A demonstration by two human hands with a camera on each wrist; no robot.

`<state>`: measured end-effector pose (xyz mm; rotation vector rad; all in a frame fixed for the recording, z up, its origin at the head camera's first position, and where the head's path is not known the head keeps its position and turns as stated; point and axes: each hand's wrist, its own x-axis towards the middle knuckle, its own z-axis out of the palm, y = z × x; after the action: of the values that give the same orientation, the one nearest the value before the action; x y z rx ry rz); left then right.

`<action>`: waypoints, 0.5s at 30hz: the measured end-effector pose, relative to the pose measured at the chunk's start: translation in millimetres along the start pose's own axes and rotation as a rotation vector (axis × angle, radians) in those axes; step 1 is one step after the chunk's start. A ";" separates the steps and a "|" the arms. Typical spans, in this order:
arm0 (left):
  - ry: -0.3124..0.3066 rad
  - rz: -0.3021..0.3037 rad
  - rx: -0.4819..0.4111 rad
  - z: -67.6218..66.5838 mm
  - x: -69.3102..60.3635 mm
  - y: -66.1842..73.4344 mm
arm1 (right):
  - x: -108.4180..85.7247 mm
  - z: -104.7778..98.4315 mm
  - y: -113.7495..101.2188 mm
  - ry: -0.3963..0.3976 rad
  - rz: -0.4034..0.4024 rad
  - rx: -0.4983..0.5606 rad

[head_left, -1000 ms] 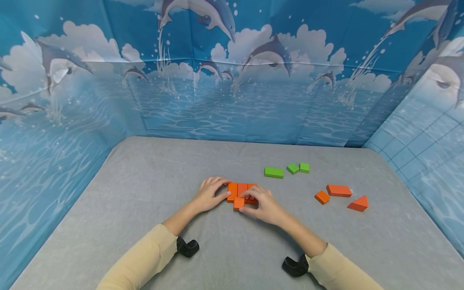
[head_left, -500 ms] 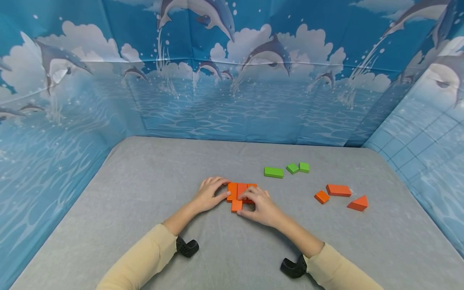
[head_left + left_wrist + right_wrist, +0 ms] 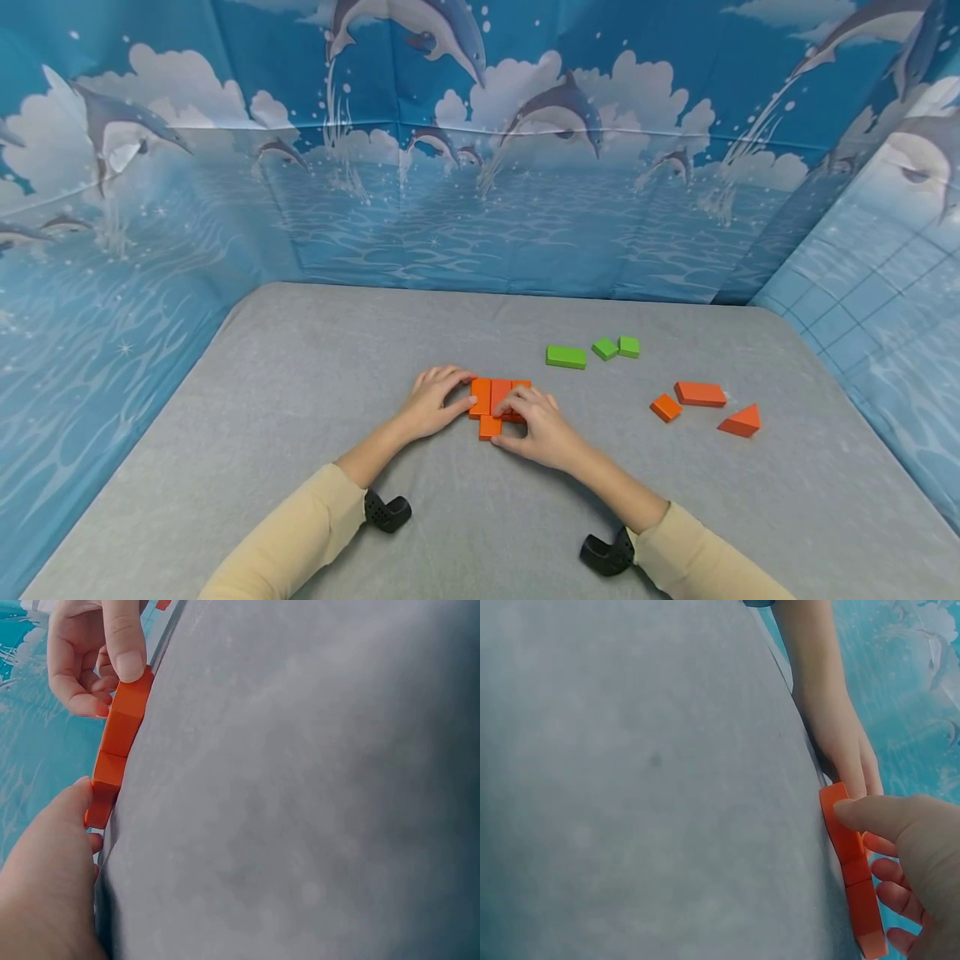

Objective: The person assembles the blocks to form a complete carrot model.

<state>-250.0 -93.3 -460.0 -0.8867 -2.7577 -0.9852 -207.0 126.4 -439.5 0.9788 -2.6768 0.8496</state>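
Several orange blocks stand side by side in a row near the middle of the table in the head view. My left hand (image 3: 435, 404) holds the leftmost orange block (image 3: 480, 397), thumb near its front and fingers at its back corner. A small square orange block (image 3: 490, 428) lies against the row's near side. Thumb and fingers of my right hand (image 3: 547, 429) pinch this small block; they partly cover the row's right end. The left wrist view shows the right thumb on an orange block (image 3: 126, 716). Both hands also appear around the orange blocks (image 3: 851, 855) in the right wrist view.
A long green block (image 3: 566, 357) and two small green blocks (image 3: 605, 348) lie behind and to the right. Further right are a small orange block (image 3: 666, 408), a long orange-red block (image 3: 701, 394) and a triangular one (image 3: 741, 421). A dolphin-print curtain (image 3: 465, 225) borders the grey table.
My right hand has shifted the small orange block slightly left and toward me, straightening it against the row. In the last half second it has barely moved. The left hand stays put.
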 end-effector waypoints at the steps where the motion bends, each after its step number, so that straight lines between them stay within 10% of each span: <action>1: 0.005 0.004 0.000 0.2 0.0 0.0 | 0.1 0.1 0.0 0.001 0.000 -0.001; 15: -0.005 0.011 0.004 1.0 0.7 -2.9 | -1.6 -22.5 13.0 0.092 -0.048 0.135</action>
<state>-252.0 -94.1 -462.2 -0.9046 -2.7546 -0.9768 -214.8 148.1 -427.5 1.0023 -2.5360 1.0501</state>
